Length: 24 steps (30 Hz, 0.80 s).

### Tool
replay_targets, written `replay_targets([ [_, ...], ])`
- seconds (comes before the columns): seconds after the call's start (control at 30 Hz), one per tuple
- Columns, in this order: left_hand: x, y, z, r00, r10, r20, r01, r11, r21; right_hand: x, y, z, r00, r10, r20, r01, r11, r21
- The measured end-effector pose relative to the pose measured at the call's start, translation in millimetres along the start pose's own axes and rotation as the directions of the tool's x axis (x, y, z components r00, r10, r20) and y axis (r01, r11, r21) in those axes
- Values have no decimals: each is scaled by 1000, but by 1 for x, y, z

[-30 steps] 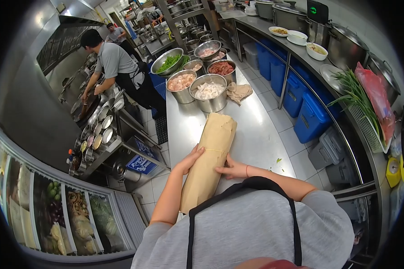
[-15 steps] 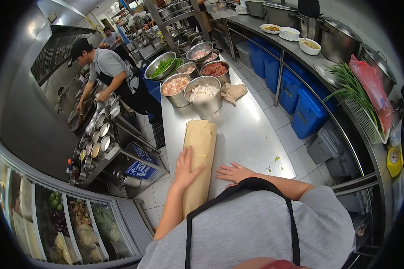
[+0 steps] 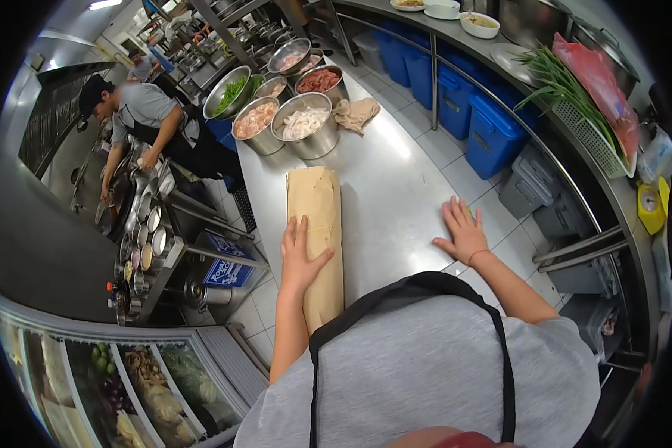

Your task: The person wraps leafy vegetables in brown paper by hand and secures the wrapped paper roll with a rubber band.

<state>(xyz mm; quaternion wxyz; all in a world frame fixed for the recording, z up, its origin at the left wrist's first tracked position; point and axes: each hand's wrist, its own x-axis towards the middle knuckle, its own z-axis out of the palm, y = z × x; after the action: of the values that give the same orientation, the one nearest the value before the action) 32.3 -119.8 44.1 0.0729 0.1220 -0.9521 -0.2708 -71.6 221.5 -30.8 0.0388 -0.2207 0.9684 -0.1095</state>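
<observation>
A long, flattened roll of brown paper (image 3: 313,198) lies lengthwise on the steel table (image 3: 384,194); I cannot tell whether anything is inside. Across its left side rests my left hand (image 3: 299,263), fingers extended and thumb apart, touching the paper without wrapping round it. My right hand (image 3: 467,235) is spread wide at the table's right edge, palm down, holding nothing visible. A bit of green shows beside its fingers. Beyond the roll stand steel bowls, including one of pale meat pieces (image 3: 304,123) and one of pinkish meat (image 3: 255,119).
A crumpled cloth (image 3: 357,113) lies by the bowls. Left, a co-worker (image 3: 153,123) stands at the stove, near a rack of small containers (image 3: 153,239). A glass-topped chiller (image 3: 149,381) is near left. Blue bins (image 3: 493,138) sit under the right counter, which carries a basket of green leaves (image 3: 590,127).
My right hand has moved right, from beside the roll to the table's edge, fingers spreading. My left hand stays on the paper roll. The view has shifted, with the bowls now further left and higher.
</observation>
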Motion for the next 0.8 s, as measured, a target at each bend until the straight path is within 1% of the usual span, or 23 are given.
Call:
replay_targets([
  [0.03,0,2,1,1000,-1,-4,1,1000,27,2,-6,1,996,-83,-43,83,997,3],
  [0.07,0,4,3,1000,6,-17,-6,1000,20,5,-18,3,985,-166,-37,168,984,55],
  [0.1,0,4,4,1000,1,-17,-1,999,36,9,-31,12,969,-246,-1,246,968,57],
  [0.13,1,5,4,1000,-5,-17,6,998,56,15,-46,24,942,-334,18,331,938,99],
  [0.17,0,5,4,1000,-2,-30,3,998,56,20,-63,31,910,-408,73,393,906,159],
  [0.2,0,6,4,1000,1,-30,1,998,66,32,-76,37,908,-414,64,401,903,153],
  [0.27,0,7,4,999,2,-41,1,997,82,55,-98,52,851,-518,87,509,854,107],
  [0.3,0,6,4,999,8,-45,-4,997,77,72,-102,58,846,-527,82,518,848,107],
  [0.37,0,3,3,998,6,-55,-2,997,75,114,-103,57,959,-284,16,284,959,25],
  [0.43,0,1,2,998,5,-56,-3,999,36,140,-94,41,992,-123,-3,123,991,47],
  [0.47,-1,1,2,998,2,-61,0,999,39,145,-88,36,992,-128,-5,128,991,49],
  [0.53,0,0,2,999,-12,-50,13,1000,9,148,-65,27,998,54,-31,-54,998,16],
  [0.6,1,1,0,999,-16,-47,17,1000,11,131,-39,25,991,127,-51,-126,992,28],
  [0.67,1,1,0,999,-18,-45,18,1000,3,91,-15,16,985,170,-34,-169,985,43],
  [0.73,2,0,0,999,-23,-42,22,1000,-18,44,9,7,969,246,12,-246,969,6],
  [0.8,3,-2,0,999,-15,-49,15,1000,-14,7,38,2,902,429,56,-431,902,32],
])
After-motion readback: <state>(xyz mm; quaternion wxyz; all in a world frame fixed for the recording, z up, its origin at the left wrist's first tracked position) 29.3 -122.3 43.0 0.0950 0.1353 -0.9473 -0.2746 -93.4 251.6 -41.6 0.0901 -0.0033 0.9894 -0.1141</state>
